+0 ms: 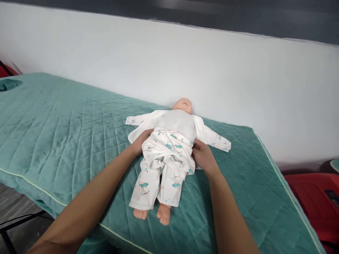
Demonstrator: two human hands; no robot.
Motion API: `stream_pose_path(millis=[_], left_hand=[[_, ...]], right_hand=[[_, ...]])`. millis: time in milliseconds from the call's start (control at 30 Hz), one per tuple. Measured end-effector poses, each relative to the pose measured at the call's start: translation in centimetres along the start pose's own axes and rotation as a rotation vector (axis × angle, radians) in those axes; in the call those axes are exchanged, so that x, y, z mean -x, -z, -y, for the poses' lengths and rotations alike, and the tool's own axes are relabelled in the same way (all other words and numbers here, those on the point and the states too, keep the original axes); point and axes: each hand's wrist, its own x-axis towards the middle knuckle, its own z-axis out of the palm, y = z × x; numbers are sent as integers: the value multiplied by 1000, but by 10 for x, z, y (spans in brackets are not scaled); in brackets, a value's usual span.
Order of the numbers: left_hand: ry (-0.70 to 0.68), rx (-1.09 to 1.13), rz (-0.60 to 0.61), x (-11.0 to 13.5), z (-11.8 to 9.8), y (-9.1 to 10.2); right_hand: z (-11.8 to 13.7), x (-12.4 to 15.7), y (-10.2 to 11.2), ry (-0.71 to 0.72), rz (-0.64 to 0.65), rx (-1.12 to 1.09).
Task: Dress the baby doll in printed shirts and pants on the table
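A baby doll point(184, 104) lies on its back, feet toward me, its head close to the wall. It wears white pants point(169, 146) with a teal and orange animal print, drawn up to its waist and bunched at the crotch. A matching white shirt point(218, 139) lies open beneath its grey torso, sleeves spread. My left hand point(143, 141) is at the left side of the waistband, its fingers mostly hidden behind the cloth. At the right side of the waistband, my right hand point(202, 153) pinches the pants between thumb and fingers.
The doll lies on a green quilted bed cover point(79, 134) with pale piping along its edges. Behind the bed runs a white wall point(159, 60). A red case-like object point(312, 201) stands off the bed's right end. A face-hole opening point(9, 84) shows at far left.
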Motion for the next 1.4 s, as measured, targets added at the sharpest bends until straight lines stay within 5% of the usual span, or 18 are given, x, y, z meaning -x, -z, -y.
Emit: stream_pose_path(millis=[100, 233, 400, 567, 733, 933, 1067, 1200, 1400], left_hand=[[33, -59, -63, 2, 4, 4], [112, 68, -181, 4, 14, 7], [-185, 120, -288, 5, 19, 8], [-304, -2, -369, 7, 16, 4], [-309, -263, -208, 6, 10, 3], [-328, -457, -161, 0, 1, 0], [-318, -425, -49, -11, -5, 1], [-165, -379, 18, -34, -10, 8], [128, 124, 126, -68, 6, 16]], right_hand=[[6, 3, 5, -23, -132, -55], [18, 9, 9, 185, -208, -171], [25, 14, 10, 325, -12, -157], [23, 12, 11, 454, -21, -26], [26, 11, 9, 459, 13, 61], [25, 9, 1, 552, -31, 102], [25, 4, -1, 439, -88, 182], [33, -15, 0, 259, -137, 319], [39, -46, 1, 182, -70, 268]])
